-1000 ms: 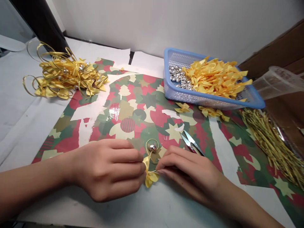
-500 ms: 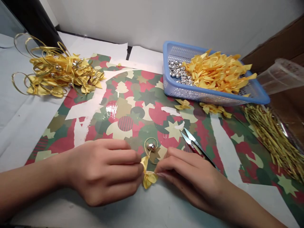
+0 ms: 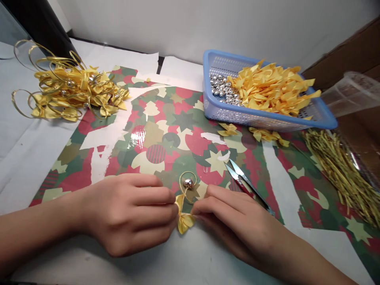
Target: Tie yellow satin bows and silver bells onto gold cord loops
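At the near edge of the patterned paper, my left hand is closed on a yellow ribbon bow, whose left part its fingers hide. My right hand pinches a thin gold cord at the bow's right side. From the bow the cord curls up into a loop, and a small silver bell sits within it. Just beyond my right hand lie thread snips with their blades apart.
A blue basket holds silver bells and yellow bows. Two loose bows lie before it. Finished-looking bows with gold loops are heaped at left. A bundle of gold cords lies at right.
Both hands keep their hold on the bow and cord, with barely any movement. The whole view has shifted very slightly.
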A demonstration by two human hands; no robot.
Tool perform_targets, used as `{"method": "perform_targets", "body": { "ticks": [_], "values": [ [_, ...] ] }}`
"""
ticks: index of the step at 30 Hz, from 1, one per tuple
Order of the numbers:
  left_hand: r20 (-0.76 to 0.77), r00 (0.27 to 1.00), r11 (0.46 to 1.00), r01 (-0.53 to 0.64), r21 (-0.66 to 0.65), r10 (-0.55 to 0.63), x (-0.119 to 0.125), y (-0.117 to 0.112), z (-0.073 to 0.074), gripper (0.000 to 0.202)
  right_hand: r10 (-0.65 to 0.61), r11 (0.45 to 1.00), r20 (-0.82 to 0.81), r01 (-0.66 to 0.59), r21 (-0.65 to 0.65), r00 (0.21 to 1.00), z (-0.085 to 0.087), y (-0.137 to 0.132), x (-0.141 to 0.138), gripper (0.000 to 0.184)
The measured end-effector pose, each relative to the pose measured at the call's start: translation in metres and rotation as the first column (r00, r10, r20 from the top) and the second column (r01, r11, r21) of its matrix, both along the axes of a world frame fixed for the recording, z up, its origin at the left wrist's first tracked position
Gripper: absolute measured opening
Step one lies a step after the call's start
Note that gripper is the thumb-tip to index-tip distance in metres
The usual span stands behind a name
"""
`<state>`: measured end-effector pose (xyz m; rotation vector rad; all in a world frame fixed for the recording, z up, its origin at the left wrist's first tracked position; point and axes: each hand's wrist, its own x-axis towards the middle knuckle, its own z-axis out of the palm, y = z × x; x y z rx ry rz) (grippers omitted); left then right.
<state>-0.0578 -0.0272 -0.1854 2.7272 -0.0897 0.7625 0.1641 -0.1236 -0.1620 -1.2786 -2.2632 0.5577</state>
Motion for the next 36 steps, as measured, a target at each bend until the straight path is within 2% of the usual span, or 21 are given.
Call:
{"method": "perform_targets", "body": {
  "ticks": [18,21,27,31,36],
  "values": [
    [-0.031,0.999,0.999,0.039,0.006,-0.039,0.001,0.002,0.004,0.021,-0.01,1.0,0.026,0.009,0.014,1.0,-0.001,-0.002,-0.001,0.031],
    [-0.025,1.0,1.0,0.011,-0.01,-0.012,0.0,0.001,0.002,0.02,-0.016,0.999,0.048,0.015,0.032,0.999,0.0,-0.002,-0.001,0.032],
    [-0.113,0.994,0.998,-0.02,-0.065,0.013,-0.001,0.0,0.002,0.024,-0.009,0.999,0.053,0.007,0.044,0.999,-0.002,-0.003,-0.002,0.03],
    [-0.075,0.996,0.999,0.042,-0.018,-0.044,0.003,0.002,0.006,0.025,-0.001,0.998,0.075,-0.004,0.062,0.997,-0.002,-0.002,-0.002,0.031],
    [-0.03,0.999,0.998,0.038,0.044,-0.037,0.009,0.001,0.012,0.028,0.002,0.998,0.117,-0.01,0.064,0.993,-0.002,-0.002,-0.003,0.033]
  ]
}}
